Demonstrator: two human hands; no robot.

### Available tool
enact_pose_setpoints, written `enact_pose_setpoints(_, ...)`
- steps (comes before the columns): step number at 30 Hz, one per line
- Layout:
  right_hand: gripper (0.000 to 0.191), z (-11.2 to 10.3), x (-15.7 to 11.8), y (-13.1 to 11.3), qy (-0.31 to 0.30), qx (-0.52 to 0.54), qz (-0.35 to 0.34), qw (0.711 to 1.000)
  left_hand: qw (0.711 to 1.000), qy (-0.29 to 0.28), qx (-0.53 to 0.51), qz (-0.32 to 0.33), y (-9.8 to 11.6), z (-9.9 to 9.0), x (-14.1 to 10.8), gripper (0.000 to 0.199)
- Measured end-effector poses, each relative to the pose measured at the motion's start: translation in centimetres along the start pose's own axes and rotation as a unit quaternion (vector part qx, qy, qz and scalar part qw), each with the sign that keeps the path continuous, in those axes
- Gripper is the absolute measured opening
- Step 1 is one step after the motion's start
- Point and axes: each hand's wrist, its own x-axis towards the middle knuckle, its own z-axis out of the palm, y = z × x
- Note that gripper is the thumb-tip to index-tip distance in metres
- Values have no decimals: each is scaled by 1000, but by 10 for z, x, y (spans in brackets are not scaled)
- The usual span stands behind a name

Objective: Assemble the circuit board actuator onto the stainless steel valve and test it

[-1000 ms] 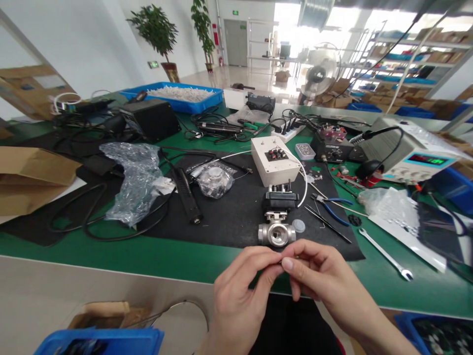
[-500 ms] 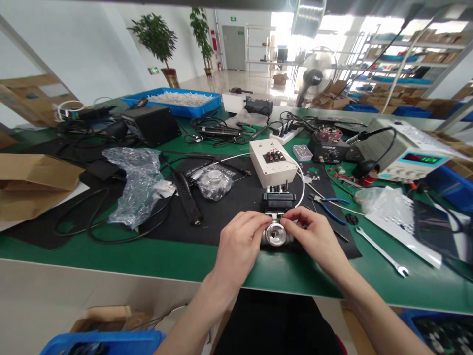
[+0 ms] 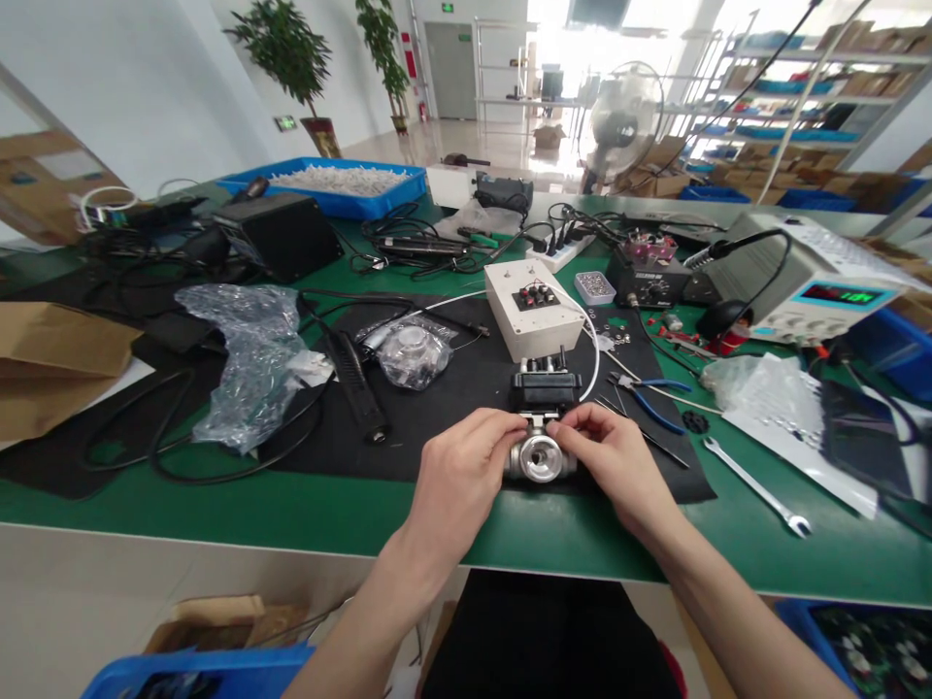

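Observation:
A metal valve (image 3: 540,460) with a round silver opening facing me lies near the front of the black mat. Behind it, joined at a narrow neck, sits a black housing (image 3: 546,390) with several short posts on top. My left hand (image 3: 466,471) is closed, thumb and fingertips pinching at the left side of the neck. From the right, my right hand (image 3: 608,451) pinches the same neck with its fingers curled. Any small part between the fingertips is hidden. Cutting pliers with blue handles (image 3: 659,406) and thin metal rods lie just right of my right hand.
A cream box with terminals (image 3: 535,316) stands behind the housing, a white cable curving from it. An open-end wrench (image 3: 757,485) lies at right, near a power supply (image 3: 815,282). Left are a black handheld tool (image 3: 356,383), a bagged round part (image 3: 414,354) and bubble wrap (image 3: 244,359).
The camera view has shifted slightly, so the bench items sit a little differently in the picture. Both hands keep their pinch at the valve's neck, with only slight finger movement.

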Motion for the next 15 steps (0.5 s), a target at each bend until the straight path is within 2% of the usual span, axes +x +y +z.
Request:
enact_pose_setpoints(6,39,0,-1,5,-13,-5,3,1000,999,-26,27,37,-7,1,-3,21)
enact_pose_setpoints(10,37,0,-1,6,-12,-11,-5,1000,992,-53,97,63,-6,-2,0,22)
enact_pose_setpoints(12,36,0,-1,6,-11,-10,-6,1000,982,-69,148,92,-4,-6,2,19)
enact_pose_setpoints(15,36,1,-1,7,-4,-4,-1,1000,960,-84,207,170,-3,-15,9,14)
